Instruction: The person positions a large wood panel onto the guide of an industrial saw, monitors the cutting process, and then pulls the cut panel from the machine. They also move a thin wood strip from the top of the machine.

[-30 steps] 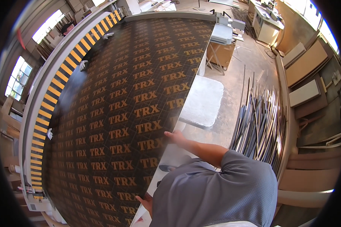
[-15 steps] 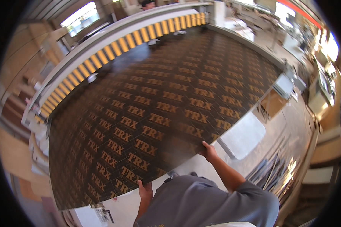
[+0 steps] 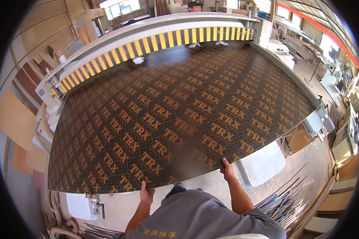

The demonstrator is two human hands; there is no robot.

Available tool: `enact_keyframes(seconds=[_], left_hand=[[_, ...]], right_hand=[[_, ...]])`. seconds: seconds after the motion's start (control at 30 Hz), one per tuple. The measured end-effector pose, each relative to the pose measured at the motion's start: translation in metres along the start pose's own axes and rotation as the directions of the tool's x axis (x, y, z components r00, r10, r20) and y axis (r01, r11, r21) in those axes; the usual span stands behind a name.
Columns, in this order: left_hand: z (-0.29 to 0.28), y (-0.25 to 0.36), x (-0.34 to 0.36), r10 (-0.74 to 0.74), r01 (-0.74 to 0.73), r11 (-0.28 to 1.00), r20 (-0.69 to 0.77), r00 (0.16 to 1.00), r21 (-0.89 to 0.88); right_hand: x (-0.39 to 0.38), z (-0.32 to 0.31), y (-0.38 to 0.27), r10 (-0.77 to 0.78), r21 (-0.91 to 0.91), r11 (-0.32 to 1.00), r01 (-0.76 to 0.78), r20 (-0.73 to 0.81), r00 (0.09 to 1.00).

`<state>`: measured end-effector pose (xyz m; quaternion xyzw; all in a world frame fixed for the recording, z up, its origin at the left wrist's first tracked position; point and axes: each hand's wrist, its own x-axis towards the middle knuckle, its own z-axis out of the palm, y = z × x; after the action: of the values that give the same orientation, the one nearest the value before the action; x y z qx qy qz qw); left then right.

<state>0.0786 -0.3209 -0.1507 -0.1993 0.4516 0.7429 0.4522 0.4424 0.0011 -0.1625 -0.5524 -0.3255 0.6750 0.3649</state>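
A large dark brown panel [image 3: 119, 115] with rows of orange printed lettering fills the middle of the view, lying flat. Its near edge is in both my hands. My left hand [image 3: 146, 193] grips that edge left of my body, thumb on top and fingers hidden beneath. Farther right, my right hand [image 3: 228, 171] holds the same edge in the same way. The panel's far side reaches under a long machine beam [image 3: 155, 42] with yellow and black stripes. White-gloved hands [image 3: 138, 60] show along the panel's far side, below the beam.
Behind the beam stands a person in a dark cap [image 3: 195, 6]. A pale support table [image 3: 263, 165] projects under the panel at right, another [image 3: 81, 206] at left. Long thin strips [image 3: 285, 205] lie piled on the floor at right. Boards [image 3: 20, 123] stand at far left.
The view has shifted, so the beam and gloved hands sit farther right in the picture. Both my hands still grip the panel's near edge, now a little wider apart.
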Motion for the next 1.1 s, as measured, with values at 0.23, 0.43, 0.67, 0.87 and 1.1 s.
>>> enact_keyframes(seconds=[0.23,0.43,0.67,0.87,1.1], left_hand=[[-0.009,0.001,0.004,0.091,-0.075,0.966,-0.056,0.994,0.246],[-0.012,0.000,0.005,0.123,-0.113,0.947,-0.015,0.992,0.300],[-0.011,-0.003,0.001,0.132,-0.121,0.949,-0.019,0.991,0.291],[-0.008,0.000,-0.002,0.105,-0.106,0.960,0.019,0.994,0.260],[-0.006,0.000,0.001,0.100,-0.100,0.959,0.012,0.995,0.265]], right_hand=[[-0.006,-0.002,-0.009,0.042,0.024,0.999,-0.044,0.101,0.994],[-0.002,-0.003,-0.004,0.026,0.016,0.999,-0.027,0.086,0.996],[-0.007,0.000,-0.006,0.007,0.054,0.998,-0.013,0.109,0.994],[-0.005,0.000,-0.006,-0.008,0.030,1.000,0.004,0.128,0.992],[-0.005,0.000,-0.006,-0.019,0.028,0.999,0.016,0.111,0.994]])
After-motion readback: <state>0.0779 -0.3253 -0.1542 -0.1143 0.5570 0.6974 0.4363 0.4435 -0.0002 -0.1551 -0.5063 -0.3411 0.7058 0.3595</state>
